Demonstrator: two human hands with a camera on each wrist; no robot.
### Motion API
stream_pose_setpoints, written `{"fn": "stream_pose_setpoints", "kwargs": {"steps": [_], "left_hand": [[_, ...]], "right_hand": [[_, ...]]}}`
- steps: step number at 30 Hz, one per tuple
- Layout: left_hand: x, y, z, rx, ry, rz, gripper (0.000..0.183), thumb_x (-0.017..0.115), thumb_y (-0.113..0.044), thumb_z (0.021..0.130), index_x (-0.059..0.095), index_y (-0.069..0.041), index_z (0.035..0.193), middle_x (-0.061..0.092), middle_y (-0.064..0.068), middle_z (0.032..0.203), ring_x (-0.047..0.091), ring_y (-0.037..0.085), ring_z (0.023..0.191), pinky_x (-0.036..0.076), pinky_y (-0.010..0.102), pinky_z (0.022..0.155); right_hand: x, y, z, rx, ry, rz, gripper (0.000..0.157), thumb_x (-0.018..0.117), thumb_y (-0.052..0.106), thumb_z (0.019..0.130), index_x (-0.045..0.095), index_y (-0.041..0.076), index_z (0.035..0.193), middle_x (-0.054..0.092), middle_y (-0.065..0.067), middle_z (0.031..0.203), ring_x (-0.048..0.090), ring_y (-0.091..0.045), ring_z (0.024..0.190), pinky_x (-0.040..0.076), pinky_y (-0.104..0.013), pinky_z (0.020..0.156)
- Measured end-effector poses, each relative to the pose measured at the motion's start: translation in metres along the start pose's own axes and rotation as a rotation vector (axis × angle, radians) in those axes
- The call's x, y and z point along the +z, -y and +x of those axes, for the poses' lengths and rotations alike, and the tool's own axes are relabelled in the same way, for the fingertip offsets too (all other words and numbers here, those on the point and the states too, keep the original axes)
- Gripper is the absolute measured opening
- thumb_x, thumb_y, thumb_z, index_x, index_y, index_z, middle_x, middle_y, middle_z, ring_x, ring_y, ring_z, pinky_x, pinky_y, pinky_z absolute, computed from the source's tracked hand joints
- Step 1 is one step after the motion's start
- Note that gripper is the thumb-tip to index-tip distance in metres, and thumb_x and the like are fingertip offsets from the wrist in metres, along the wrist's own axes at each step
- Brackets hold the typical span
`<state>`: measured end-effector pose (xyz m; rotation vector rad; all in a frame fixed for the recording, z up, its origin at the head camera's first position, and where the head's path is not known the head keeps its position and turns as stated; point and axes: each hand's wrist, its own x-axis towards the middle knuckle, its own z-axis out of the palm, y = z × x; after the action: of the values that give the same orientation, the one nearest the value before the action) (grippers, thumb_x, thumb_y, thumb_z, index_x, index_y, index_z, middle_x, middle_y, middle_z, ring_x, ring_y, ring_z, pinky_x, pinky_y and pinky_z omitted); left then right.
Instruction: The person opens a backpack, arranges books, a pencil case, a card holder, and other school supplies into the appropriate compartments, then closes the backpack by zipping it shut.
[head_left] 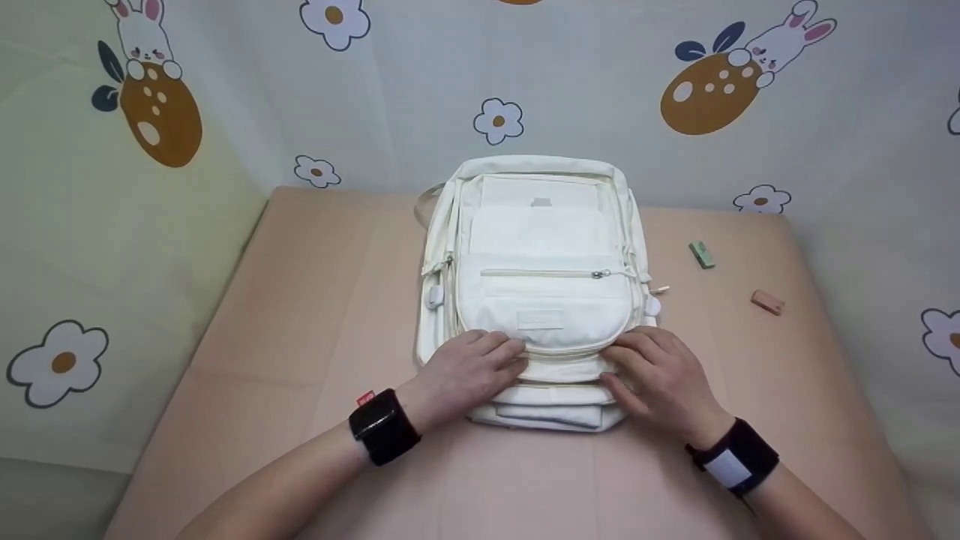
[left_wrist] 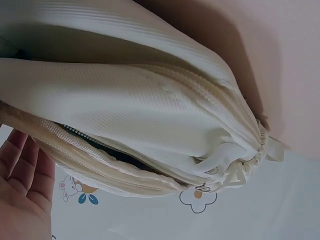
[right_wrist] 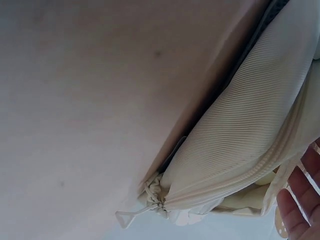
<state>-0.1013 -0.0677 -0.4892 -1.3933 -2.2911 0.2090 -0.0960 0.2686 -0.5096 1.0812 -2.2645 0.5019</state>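
A cream-white backpack [head_left: 544, 232] lies front side up on the table, its bottom end toward me. My left hand [head_left: 476, 367] grips the lower left edge of its front pocket [head_left: 540, 307]; in the left wrist view the fingers [left_wrist: 40, 170] lie along the outer side of a zipper edge [left_wrist: 90, 155]. A dark gap shows behind that zipper. At the lower right edge, my right hand [head_left: 664, 371] holds the pocket with the thumb below the fingers. Fingertips [right_wrist: 292, 210] show beside the fabric in the right wrist view. The exact contact there is partly hidden.
A small green block [head_left: 702, 255] and a small pink block [head_left: 768, 302] lie right of the backpack on the pink-beige table [head_left: 337, 315]. Patterned cloth walls [head_left: 420, 90] stand behind and on both sides. A strap [head_left: 426, 204] sticks out at the backpack's upper left.
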Motion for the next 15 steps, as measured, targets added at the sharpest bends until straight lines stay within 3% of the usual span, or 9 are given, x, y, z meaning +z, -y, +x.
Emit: {"fn": "stream_pose_setpoints", "kwargs": {"steps": [8,12,15], "left_hand": [[0.0051,0.0014,0.0008,-0.022,0.096,-0.030,0.033,0.062,-0.015,0.097,0.069,-0.020,0.129,0.058,0.000,0.138,0.052,0.019,0.127,0.048,0.031,0.096],[0.0050,0.0027,0.0005,-0.038,0.071,-0.088,0.026,0.060,-0.023,0.102,0.072,-0.020,0.125,0.060,0.000,0.137,0.054,0.019,0.127,0.048,0.032,0.097],[0.0042,0.0033,-0.0010,-0.033,0.040,-0.139,0.028,0.057,-0.033,0.105,0.073,-0.020,0.123,0.060,0.001,0.137,0.055,0.019,0.126,0.048,0.033,0.098]], "right_hand": [[0.0011,0.0001,0.0017,0.003,0.031,-0.010,0.026,0.067,0.023,0.092,0.076,0.009,0.112,0.070,-0.005,0.109,0.063,-0.028,0.107,0.044,-0.041,0.097],[-0.0013,0.0005,0.0024,0.004,0.063,-0.003,0.026,0.067,0.024,0.092,0.076,0.009,0.113,0.070,-0.006,0.109,0.063,-0.027,0.107,0.044,-0.041,0.098],[-0.0056,0.0041,0.0070,-0.017,0.032,0.012,0.024,0.067,0.022,0.092,0.077,0.010,0.110,0.070,-0.005,0.105,0.064,-0.026,0.100,0.047,-0.041,0.091]]}}
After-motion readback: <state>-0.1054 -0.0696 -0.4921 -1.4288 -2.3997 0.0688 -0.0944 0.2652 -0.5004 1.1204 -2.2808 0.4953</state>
